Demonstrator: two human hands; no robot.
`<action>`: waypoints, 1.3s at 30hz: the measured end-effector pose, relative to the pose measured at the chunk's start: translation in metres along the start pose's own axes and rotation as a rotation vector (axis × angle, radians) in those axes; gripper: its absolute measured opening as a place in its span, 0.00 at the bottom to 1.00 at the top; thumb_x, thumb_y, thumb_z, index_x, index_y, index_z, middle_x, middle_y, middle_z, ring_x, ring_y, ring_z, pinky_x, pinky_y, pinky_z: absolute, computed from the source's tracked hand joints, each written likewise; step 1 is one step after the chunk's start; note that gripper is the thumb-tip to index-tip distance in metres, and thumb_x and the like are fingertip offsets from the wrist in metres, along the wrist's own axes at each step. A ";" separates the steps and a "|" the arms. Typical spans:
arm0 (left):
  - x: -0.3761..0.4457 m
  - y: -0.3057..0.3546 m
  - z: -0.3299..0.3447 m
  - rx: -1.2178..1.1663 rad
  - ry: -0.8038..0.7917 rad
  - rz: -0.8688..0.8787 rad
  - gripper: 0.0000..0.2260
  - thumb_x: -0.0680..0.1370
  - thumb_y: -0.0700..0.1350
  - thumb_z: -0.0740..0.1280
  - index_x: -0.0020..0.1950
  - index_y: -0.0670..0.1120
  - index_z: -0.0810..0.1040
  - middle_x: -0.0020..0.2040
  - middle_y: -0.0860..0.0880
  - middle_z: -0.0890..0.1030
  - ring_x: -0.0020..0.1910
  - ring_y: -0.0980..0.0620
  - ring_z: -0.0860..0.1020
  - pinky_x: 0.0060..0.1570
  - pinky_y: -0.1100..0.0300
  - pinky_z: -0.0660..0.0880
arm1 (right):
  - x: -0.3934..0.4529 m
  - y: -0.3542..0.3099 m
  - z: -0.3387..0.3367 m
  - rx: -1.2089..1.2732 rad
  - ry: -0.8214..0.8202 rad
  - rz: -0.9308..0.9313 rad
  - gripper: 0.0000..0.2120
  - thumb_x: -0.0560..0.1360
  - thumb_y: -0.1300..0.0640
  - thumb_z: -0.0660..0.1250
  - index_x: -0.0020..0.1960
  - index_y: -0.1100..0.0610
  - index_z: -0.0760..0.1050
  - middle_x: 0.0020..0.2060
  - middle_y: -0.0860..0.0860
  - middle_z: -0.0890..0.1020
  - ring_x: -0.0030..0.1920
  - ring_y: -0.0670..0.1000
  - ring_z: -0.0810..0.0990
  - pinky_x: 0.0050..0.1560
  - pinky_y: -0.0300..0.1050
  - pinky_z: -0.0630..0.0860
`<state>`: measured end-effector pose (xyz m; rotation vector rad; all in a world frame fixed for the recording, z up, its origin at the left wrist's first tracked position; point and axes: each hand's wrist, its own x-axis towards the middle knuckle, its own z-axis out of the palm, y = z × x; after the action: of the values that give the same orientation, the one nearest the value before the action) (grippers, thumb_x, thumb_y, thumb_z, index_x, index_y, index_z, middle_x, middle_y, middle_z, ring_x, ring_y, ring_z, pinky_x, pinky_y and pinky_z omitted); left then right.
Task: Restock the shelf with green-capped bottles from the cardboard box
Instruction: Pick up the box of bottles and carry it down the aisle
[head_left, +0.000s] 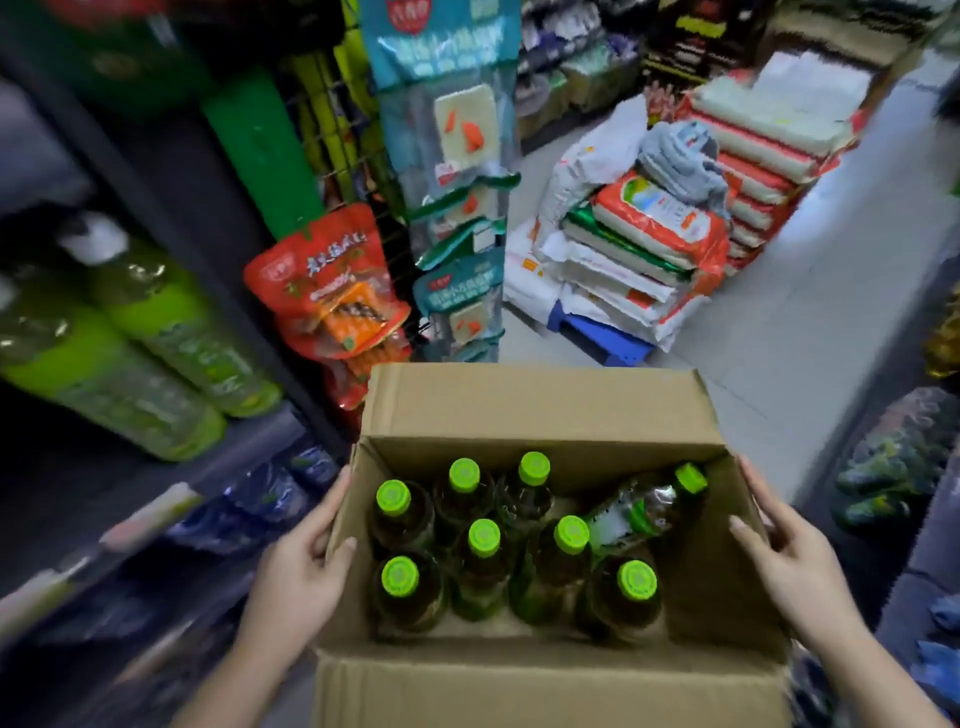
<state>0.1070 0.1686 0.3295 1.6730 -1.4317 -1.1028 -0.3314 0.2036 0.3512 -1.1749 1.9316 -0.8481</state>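
Observation:
An open cardboard box (524, 410) fills the lower middle of the head view. Inside it stand several green-capped bottles (484, 538) of dark liquid, and one more bottle (644, 506) lies tilted against the right wall. My left hand (301, 566) grips the box's left wall, thumb over the rim. My right hand (784, 561) presses against the right wall, fingers on its edge. The shelf (244, 441) runs along the left, with green-labelled bottles (171, 327) standing on it.
Red snack bags (327, 291) and teal packets (457, 208) hang on a wire rack just beyond the box. Stacked rice sacks (649, 234) on a blue stool (602, 338) sit farther back. Pale floor (831, 270) opens at the right, with more goods at the right edge.

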 end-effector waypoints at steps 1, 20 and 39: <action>-0.017 -0.003 0.001 -0.029 0.065 -0.020 0.34 0.75 0.35 0.67 0.67 0.71 0.67 0.48 0.64 0.80 0.48 0.59 0.77 0.60 0.52 0.74 | 0.016 -0.007 0.001 -0.032 -0.051 -0.039 0.31 0.77 0.59 0.66 0.65 0.24 0.63 0.58 0.47 0.81 0.54 0.47 0.80 0.53 0.42 0.78; -0.350 -0.090 0.012 -0.219 1.189 -0.679 0.20 0.71 0.48 0.67 0.62 0.60 0.76 0.46 0.47 0.83 0.47 0.41 0.81 0.48 0.57 0.71 | -0.019 -0.175 0.270 -0.302 -1.071 -0.754 0.34 0.76 0.67 0.65 0.66 0.30 0.63 0.60 0.30 0.72 0.52 0.19 0.69 0.48 0.17 0.65; -0.531 -0.093 -0.002 -0.308 1.787 -0.932 0.39 0.74 0.30 0.66 0.64 0.75 0.66 0.51 0.79 0.74 0.57 0.75 0.72 0.47 0.81 0.68 | -0.308 -0.240 0.509 -0.445 -1.745 -1.094 0.32 0.78 0.61 0.65 0.67 0.27 0.62 0.60 0.31 0.75 0.61 0.38 0.75 0.59 0.41 0.74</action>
<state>0.1253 0.7070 0.3408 1.9848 0.6405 0.1375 0.3013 0.3102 0.3473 -2.1049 -0.0759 0.3455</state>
